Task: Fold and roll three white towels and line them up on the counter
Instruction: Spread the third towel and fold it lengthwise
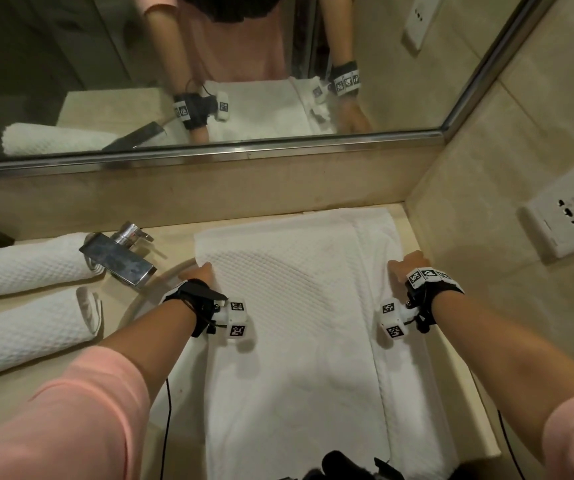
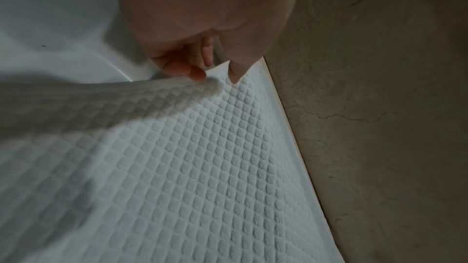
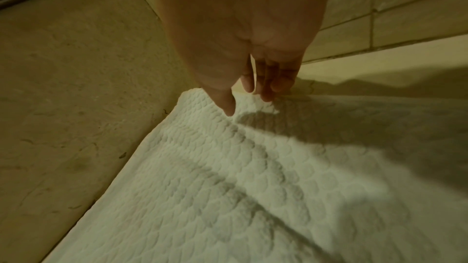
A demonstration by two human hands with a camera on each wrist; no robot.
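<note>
Both hands were on the flat towel: my left hand pinched its left edge between thumb and fingertips, lifting a small ridge, while my right hand lay at the right edge with fingers loosely extended, gripping nothing. It lay lengthwise on the beige stone tabletop, its left side overhanging the basin. Soft, light, waffle-textured cotton, it would sag and crease unless taken by the hems or corners. Two rolled towels lay left of the chrome faucet.
</note>
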